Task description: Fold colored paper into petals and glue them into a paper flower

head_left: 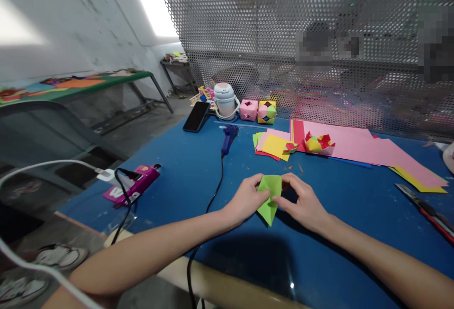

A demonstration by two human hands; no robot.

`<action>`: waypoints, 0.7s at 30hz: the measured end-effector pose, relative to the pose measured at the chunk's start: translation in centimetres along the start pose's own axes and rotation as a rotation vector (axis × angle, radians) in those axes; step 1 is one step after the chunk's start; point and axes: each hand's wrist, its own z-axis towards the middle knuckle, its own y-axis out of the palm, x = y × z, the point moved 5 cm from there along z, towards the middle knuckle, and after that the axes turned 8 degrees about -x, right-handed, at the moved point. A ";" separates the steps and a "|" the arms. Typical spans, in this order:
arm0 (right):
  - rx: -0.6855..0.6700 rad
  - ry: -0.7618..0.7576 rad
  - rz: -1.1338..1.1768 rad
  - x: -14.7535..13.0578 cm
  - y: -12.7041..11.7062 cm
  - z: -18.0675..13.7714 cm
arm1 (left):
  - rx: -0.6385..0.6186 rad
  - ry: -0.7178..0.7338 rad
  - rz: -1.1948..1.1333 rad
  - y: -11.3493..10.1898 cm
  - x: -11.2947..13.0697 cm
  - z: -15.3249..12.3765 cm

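Observation:
A folded piece of green paper (270, 210), pointed at its lower end, is held up over the blue table between both hands. My left hand (248, 198) pinches its left edge, thumb on the near face and fingers behind. On the opposite edge, my right hand (301, 200) grips it the same way, with the thumb near the middle. Beyond the hands lie small paper squares (275, 146) in yellow, pink, green and red. A small folded red and green paper piece (291, 147) rests on them, beside a larger red and yellow paper flower (319, 143).
A blue glue gun (230, 139) with a black cord lies left of centre. Further left is a purple power strip (142, 184). A phone (196, 116), white flask (225, 101) and paper cubes (248, 110) line the back. A utility knife (425, 207) lies right, near pink sheets (354, 143).

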 end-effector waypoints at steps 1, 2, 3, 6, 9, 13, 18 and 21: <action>0.019 0.024 -0.002 0.1 -0.1 0.1 | -0.007 -0.001 0.023 0.0 -0.1 0.0; 0.040 0.057 -0.006 0.2 -0.2 0.1 | -0.010 0.000 0.053 0.1 -0.1 0.0; 0.059 0.091 -0.010 0.4 -0.3 0.2 | -0.009 0.001 0.087 0.1 -0.1 -0.1; 0.102 0.127 -0.014 0.6 -0.5 0.3 | 0.010 0.016 0.193 0.1 -0.1 -0.2; 0.123 0.092 -0.016 0.4 -0.5 0.2 | 0.038 0.036 0.268 0.1 0.0 -0.3; 0.110 0.002 -0.021 0.0 -0.2 0.0 | 0.042 0.048 0.248 0.1 0.0 -0.2; 0.052 -0.078 0.014 -0.7 -0.1 -0.2 | 0.034 0.036 0.174 0.1 -0.1 -0.1; 0.032 0.015 0.101 -0.3 0.0 -0.1 | 0.036 0.044 0.150 0.1 -0.2 -0.1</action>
